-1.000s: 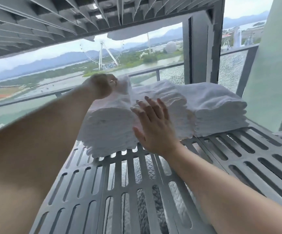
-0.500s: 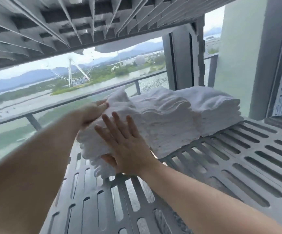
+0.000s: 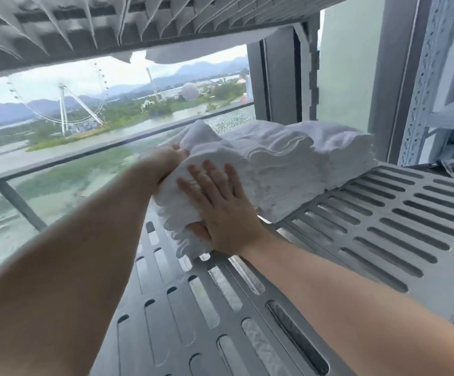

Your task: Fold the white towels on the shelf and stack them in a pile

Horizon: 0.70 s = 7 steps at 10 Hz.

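White towels (image 3: 283, 169), folded terry, in three adjoining piles along the back of the grey slotted shelf (image 3: 383, 226); leftmost pile (image 3: 171, 213) tipped forward, layered edges frontward.

Towels (image 3: 288, 169) on shelf (image 3: 383, 226)

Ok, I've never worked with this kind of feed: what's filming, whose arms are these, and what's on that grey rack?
No robot here: one camera worn on a person's head looks forward and down, so both bare arms are theirs. The left hand grips the far top of the nearest stack of folded white terry towels; the right hand presses flat against its front. More folded white towels lie beside it to the right, all on a grey slotted shelf. A ribbed grey upper shelf hangs overhead.
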Motion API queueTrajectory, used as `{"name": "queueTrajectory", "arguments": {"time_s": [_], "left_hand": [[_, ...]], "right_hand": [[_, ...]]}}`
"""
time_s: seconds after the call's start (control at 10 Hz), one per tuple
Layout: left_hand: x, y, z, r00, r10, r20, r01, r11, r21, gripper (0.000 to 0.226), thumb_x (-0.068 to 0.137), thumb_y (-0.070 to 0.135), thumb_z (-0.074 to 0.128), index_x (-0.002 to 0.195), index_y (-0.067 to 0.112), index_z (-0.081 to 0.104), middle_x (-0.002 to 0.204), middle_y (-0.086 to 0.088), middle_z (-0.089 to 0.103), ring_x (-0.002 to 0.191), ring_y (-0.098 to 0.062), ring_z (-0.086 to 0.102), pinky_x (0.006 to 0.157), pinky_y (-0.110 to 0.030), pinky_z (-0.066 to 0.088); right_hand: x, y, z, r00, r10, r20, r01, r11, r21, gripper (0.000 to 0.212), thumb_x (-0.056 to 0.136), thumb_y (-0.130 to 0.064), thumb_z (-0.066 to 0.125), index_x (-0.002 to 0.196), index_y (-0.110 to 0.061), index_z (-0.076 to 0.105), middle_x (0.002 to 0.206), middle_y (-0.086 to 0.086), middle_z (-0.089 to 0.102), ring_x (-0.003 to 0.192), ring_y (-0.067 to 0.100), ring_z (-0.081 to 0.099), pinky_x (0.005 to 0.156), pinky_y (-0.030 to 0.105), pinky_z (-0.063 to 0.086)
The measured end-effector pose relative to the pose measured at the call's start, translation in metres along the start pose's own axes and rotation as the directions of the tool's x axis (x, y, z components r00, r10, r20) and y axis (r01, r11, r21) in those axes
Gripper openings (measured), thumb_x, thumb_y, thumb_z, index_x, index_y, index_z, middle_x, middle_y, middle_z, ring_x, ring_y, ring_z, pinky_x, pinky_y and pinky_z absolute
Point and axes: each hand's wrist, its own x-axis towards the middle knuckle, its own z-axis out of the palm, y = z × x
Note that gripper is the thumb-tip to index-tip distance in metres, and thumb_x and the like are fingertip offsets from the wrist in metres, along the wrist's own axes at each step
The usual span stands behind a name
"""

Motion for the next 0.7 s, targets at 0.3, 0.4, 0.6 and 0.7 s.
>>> {"name": "queueTrajectory", "arguments": {"time_s": [0.3, 0.4, 0.6, 0.7], "left_hand": [[-0.02, -0.019, 0.006, 0.996, 0.024, -0.089, -0.05, 0.953, -0.3, 0.04, 0.1, 0.036, 0.051, 0.138, 0.033, 0.06, 0.139, 0.001, 0.062, 0.128, -0.023, 0.056, 0.113, -0.035, 0.038], [-0.052, -0.03, 0.01, 0.958, -0.003, -0.287, -0.088, 0.949, -0.303, 0.038, 0.097, 0.033, 0.052, 0.132, 0.031, 0.067, 0.13, 0.004, 0.068, 0.106, -0.012, 0.065, 0.094, -0.018, 0.045], [-0.137, -0.053, 0.005, 0.957, 0.021, -0.288, -0.082, 0.976, -0.2, 0.042, 0.1, 0.035, 0.042, 0.138, 0.029, 0.06, 0.138, -0.003, 0.063, 0.106, -0.017, 0.065, 0.086, -0.025, 0.048], [-0.18, -0.047, 0.022, 0.976, -0.015, -0.216, -0.004, 0.996, -0.089, 0.043, 0.104, 0.034, 0.038, 0.141, 0.024, 0.056, 0.139, -0.011, 0.061, 0.124, -0.032, 0.057, 0.101, -0.039, 0.046]], "right_hand": [[-0.009, -0.013, -0.008, 0.995, 0.081, 0.049, -0.079, 0.996, -0.04, 0.069, 0.098, -0.05, 0.044, 0.155, -0.015, 0.029, 0.163, 0.012, 0.021, 0.152, 0.035, 0.013, 0.118, 0.061, 0.013], [-0.011, -0.023, -0.015, 0.994, 0.09, 0.066, -0.087, 0.995, -0.046, 0.069, 0.095, -0.042, 0.048, 0.155, -0.014, 0.03, 0.163, 0.013, 0.021, 0.152, 0.036, 0.012, 0.118, 0.061, 0.013], [-0.01, -0.035, -0.044, 0.979, 0.146, 0.14, -0.147, 0.989, -0.002, 0.067, 0.086, -0.03, 0.055, 0.149, -0.011, 0.039, 0.16, 0.012, 0.029, 0.15, 0.035, 0.018, 0.118, 0.059, 0.017], [-0.024, -0.045, -0.061, 0.975, 0.182, 0.129, -0.193, 0.978, 0.074, 0.045, 0.082, -0.017, 0.06, 0.127, -0.008, 0.057, 0.144, 0.017, 0.046, 0.135, 0.038, 0.041, 0.101, 0.051, 0.047]]}}
